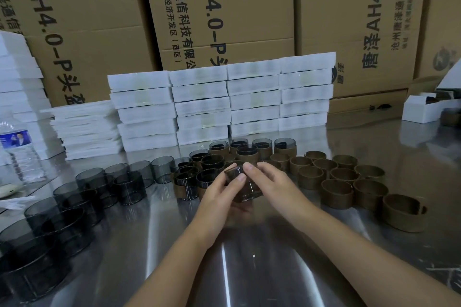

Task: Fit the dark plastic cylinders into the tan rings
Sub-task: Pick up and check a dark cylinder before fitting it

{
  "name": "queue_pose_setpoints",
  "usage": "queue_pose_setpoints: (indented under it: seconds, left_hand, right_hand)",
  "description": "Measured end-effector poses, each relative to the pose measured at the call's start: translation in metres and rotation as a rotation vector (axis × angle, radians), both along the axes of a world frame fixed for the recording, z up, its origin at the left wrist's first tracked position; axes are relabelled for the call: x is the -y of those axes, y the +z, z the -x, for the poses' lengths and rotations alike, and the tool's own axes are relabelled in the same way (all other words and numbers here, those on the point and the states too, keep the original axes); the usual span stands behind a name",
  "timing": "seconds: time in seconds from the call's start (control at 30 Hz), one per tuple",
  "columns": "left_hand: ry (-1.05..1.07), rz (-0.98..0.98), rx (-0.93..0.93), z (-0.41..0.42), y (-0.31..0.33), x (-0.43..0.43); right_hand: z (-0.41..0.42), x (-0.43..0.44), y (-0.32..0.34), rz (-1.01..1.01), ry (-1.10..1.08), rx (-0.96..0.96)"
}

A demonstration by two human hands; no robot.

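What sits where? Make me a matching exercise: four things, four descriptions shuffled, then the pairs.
1 loose cylinders
2 empty rings
3 bottle
4 white boxes

A stacked at the back, centre
B clear, with a blue label
C spread on the left
D spread on the right

Pairs: 1-C, 2-D, 3-B, 4-A

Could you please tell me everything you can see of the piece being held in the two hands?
The held piece is a short, smoky, see-through dark cylinder, plastic by its look, with a tan ring round part of it. It is tilted, lifted above the shiny metal table. The left hand and the right hand grip it from either side, fingertips on its top edge. How far it is seated is unclear.
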State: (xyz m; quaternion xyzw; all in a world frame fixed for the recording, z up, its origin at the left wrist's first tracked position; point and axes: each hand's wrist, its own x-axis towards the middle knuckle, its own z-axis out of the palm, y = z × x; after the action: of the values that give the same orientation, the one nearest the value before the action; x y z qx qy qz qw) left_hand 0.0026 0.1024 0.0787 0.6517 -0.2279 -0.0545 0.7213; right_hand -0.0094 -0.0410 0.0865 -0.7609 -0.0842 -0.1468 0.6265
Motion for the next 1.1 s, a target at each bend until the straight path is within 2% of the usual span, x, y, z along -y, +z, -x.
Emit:
queue_pose_setpoints:
  seconds: [0.17, 0.37, 0.53, 0.73, 1.1]
  left_hand:
    - [-0.096, 0.071, -0.080, -0.0012, 0.0014, 0.0004]
    - [-0.004, 0.048, -0.029, -0.0036, 0.0010, 0.0012]
    - [0.026, -0.075, 0.021, -0.0048, -0.0005, 0.0005]
    - [0.047, -0.113, 0.013, -0.0038, 0.0024, -0.0017]
    - [-0.116, -0.054, -0.121, 0.0000, 0.0056, -0.0066]
  right_hand:
    - [-0.0016, -0.0014, -0.0016, -0.055, -0.009, 0.088]
    - [-0.0039, -0.0002, -0.0042, -0.060, -0.087, 0.152]
    - [-0.0078, 0.0023, -0.0080, -0.001, -0.176, 0.131]
    - [-0.0067, 0.0024, -0.0079, -0.008, -0.149, 0.092]
    - [0.0000, 0.0043, 0.0005, -0.039, -0.042, -0.069]
